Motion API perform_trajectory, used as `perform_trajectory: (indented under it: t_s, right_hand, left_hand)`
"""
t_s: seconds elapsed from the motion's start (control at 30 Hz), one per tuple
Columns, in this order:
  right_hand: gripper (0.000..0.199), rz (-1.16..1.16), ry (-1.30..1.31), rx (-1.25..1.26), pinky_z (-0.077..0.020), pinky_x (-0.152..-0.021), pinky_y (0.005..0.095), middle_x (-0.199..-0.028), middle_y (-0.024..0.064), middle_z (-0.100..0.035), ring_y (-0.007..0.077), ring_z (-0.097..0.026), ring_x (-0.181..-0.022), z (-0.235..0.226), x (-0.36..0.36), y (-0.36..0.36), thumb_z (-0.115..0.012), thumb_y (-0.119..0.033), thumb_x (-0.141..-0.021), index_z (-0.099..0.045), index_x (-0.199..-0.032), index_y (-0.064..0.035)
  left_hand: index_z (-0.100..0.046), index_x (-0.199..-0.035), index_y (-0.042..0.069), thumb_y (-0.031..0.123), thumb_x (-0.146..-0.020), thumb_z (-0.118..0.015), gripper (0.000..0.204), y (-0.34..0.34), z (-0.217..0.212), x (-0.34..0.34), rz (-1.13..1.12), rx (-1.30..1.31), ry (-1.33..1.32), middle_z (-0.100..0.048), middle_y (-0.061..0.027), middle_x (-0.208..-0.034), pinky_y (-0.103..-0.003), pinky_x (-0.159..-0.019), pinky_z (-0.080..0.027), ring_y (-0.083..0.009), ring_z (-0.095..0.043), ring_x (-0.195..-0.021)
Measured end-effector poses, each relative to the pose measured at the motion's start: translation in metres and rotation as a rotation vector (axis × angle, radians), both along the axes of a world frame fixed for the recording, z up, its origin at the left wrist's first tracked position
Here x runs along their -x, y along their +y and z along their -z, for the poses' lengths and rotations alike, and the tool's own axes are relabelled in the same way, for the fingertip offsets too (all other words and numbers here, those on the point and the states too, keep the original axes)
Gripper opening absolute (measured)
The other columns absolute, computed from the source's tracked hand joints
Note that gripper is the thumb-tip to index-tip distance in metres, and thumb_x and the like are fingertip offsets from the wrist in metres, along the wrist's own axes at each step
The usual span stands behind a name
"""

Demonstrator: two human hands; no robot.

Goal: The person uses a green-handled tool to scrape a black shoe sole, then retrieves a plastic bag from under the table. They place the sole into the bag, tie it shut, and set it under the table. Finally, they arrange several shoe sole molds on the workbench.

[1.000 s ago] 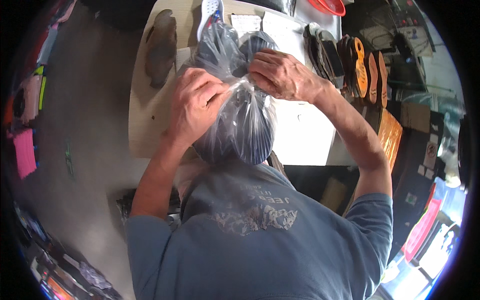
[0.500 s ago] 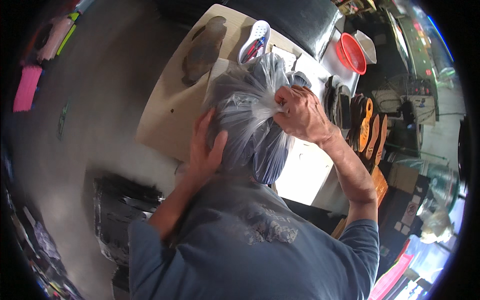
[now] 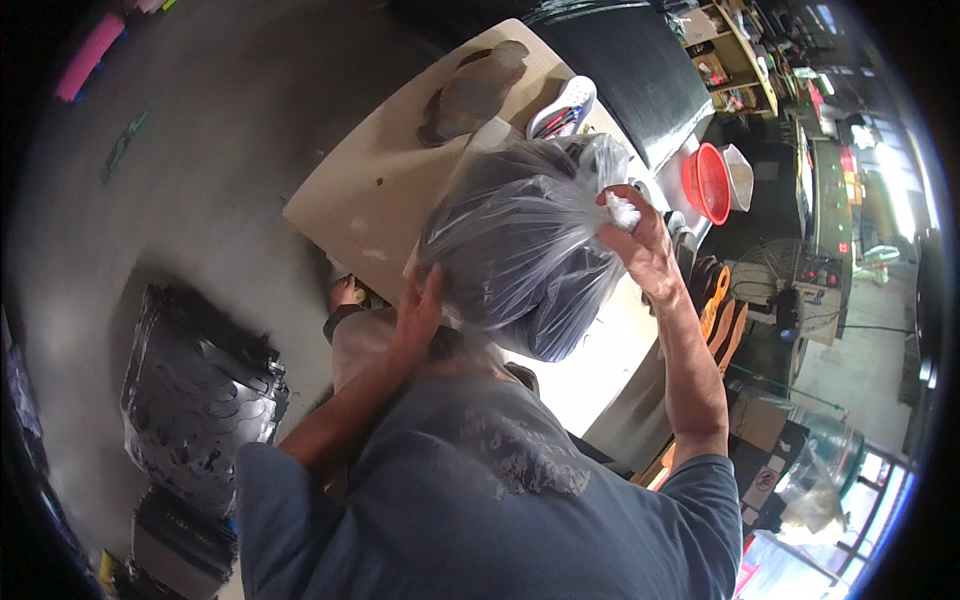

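A clear plastic bag (image 3: pixel 520 240), bulging with dark contents I cannot make out, rests at the near side of the table in front of my body. My right hand (image 3: pixel 643 243) is closed round its gathered neck, and a white twist of plastic pokes out between thumb and fingers. Against the bag's left side lies my left hand (image 3: pixel 418 310), fingers stretched out and not wrapped round anything. A white shoe-shaped tray (image 3: pixel 577 95) with pens in it sits beyond the bag.
The tan board table top (image 3: pixel 350 180) carries a dark stain. A red basin (image 3: pixel 710 183) stands far right, with orange and brown sole-shaped pieces (image 3: pixel 725 315) nearer. Stacked black sheets (image 3: pixel 205 370) lie on the floor at left. A bare foot (image 3: pixel 343 291) shows below the table.
My right hand has shifted right and turned, still gripping the neck, and the white twist now shows. The bag looks rounder. My left hand stays at its side. The view has swung.
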State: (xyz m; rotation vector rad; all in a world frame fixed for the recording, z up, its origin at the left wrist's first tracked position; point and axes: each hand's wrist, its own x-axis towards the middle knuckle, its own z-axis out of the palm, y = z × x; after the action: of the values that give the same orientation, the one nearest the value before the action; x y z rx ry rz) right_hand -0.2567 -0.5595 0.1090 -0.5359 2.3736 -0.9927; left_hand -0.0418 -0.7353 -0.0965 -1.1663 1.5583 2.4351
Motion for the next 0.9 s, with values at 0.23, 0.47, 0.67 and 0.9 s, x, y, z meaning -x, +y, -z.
perform_trajectory:
  t_s: [0.23,0.47,0.67,0.9]
  right_hand:
    - [0.039,0.063,-0.056,0.146,-0.0487,-0.079,0.0287,-0.090,-0.0009,-0.058,0.0105,-0.058,-0.084,-0.001,-0.004,-0.001,-0.070,-0.012,-0.086,-0.067,-0.124,-0.0026]
    - [0.036,0.285,-0.053,0.271,-0.0416,-0.074,0.0282,-0.088,0.0003,-0.058,0.0110,-0.052,-0.079,0.013,-0.015,-0.009,-0.063,-0.010,-0.082,-0.065,-0.116,-0.0001]
    - [0.015,0.289,0.243,0.328,-0.0353,-0.069,0.0238,-0.081,-0.0035,-0.049,0.0079,-0.042,-0.075,0.003,-0.066,-0.009,-0.062,-0.009,-0.076,-0.058,-0.090,-0.0054]
    - [0.018,0.255,0.280,0.343,-0.0310,-0.071,0.0216,-0.080,-0.0041,-0.045,0.0063,-0.039,-0.075,-0.022,-0.133,-0.037,-0.057,0.001,-0.069,-0.052,-0.084,-0.0070]
  left_hand:
    - [-0.009,-0.165,0.016,0.056,-0.105,-0.049,0.083,0.010,0.004,-0.033,0.191,-0.190,0.289,-0.023,-0.0162,-0.166,-0.058,-0.111,-0.042,-0.0363,-0.037,-0.148]
    - [-0.006,-0.165,0.020,0.040,-0.101,-0.064,0.088,0.037,-0.007,0.014,-0.426,-0.821,0.087,-0.034,-0.0161,-0.156,-0.054,-0.100,-0.054,-0.0349,-0.052,-0.134]
    - [-0.019,-0.158,0.019,0.039,-0.101,-0.065,0.076,0.056,0.004,0.004,-0.536,-0.731,0.255,-0.041,-0.0150,-0.148,-0.050,-0.105,-0.049,-0.0347,-0.052,-0.131]
    - [-0.031,-0.156,0.018,0.051,-0.097,-0.065,0.076,0.041,0.006,-0.054,-0.283,-0.533,0.489,-0.039,-0.0126,-0.153,-0.048,-0.114,-0.040,-0.0330,-0.043,-0.138]
